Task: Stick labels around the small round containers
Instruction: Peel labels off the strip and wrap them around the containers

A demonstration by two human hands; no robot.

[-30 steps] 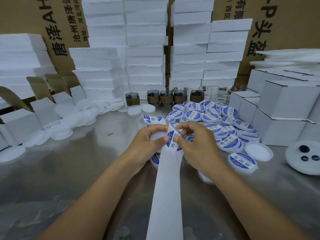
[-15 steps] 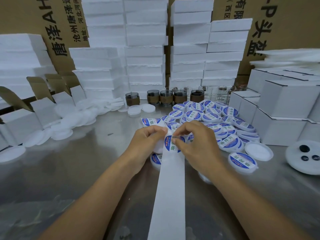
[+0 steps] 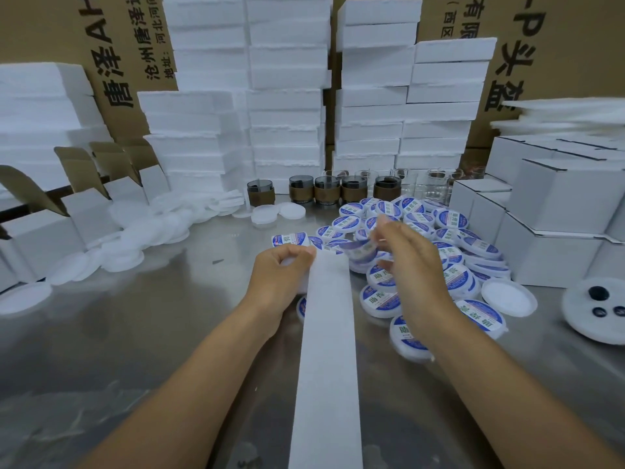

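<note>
A long white backing strip [image 3: 327,350] runs from the bottom edge up to my left hand [image 3: 283,273], which grips its top end along with a small white container that is mostly hidden in the palm. My right hand [image 3: 411,265] is just right of it, blurred, pinching a blue-and-white round label [image 3: 359,247] lifted off the strip. A pile of several small round containers with blue labels [image 3: 419,228] lies behind and right of my hands. One labelled container [image 3: 480,314] sits at the pile's near right edge.
Plain white lids [image 3: 128,242] are heaped on the steel table [image 3: 135,333] at left, beside open cardboard boxes [image 3: 77,211]. Dark glass cups [image 3: 326,191] line the back. Foam block stacks [image 3: 284,96] rise behind. White boxes [image 3: 558,225] and a foam disc with black buttons [image 3: 598,309] stand right.
The label has come off the strip: my right hand peeled it away and moved up and to the right, while my left hand kept hold of the strip's top end.
</note>
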